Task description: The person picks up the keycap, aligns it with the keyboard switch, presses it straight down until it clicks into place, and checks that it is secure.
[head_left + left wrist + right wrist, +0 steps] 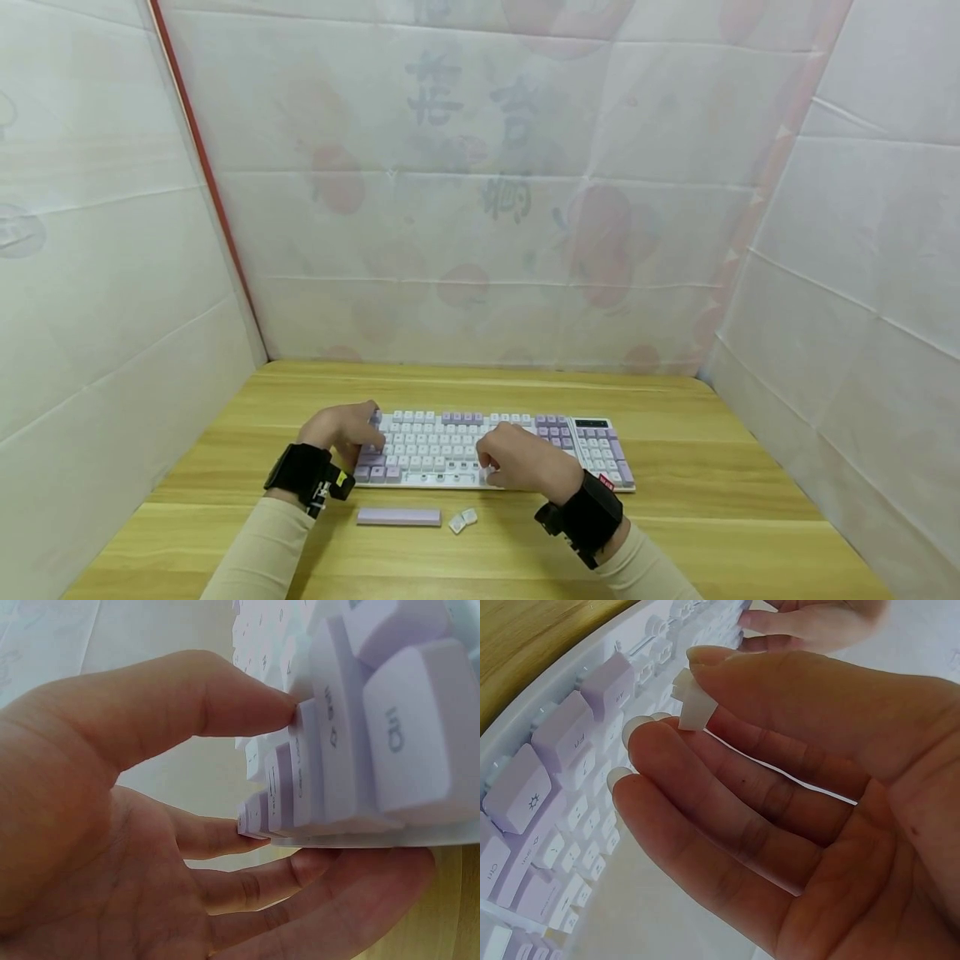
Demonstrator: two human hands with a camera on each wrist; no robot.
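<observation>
A white and lilac keyboard [420, 439] lies on the table. My left hand [341, 429] grips its left end; in the left wrist view the thumb [247, 709] presses by the Caps Lock key while other fingers reach under the edge. Over the lower middle of the board is my right hand [525, 458], pinching a white keycap [697, 709] between thumb and fingers. Bare switches [439, 477] show in the bottom row and partly in the row above. In front of the board lie a long lilac spacebar keycap [399, 517] and two loose white keycaps [458, 524].
The wooden table [675, 550] extends around the keyboard on all sides. White printed sheets [480, 208] hang at the back and both sides. A small red tag [606, 482] shows beside the right wrist strap. Both wrists wear black camera straps [592, 512].
</observation>
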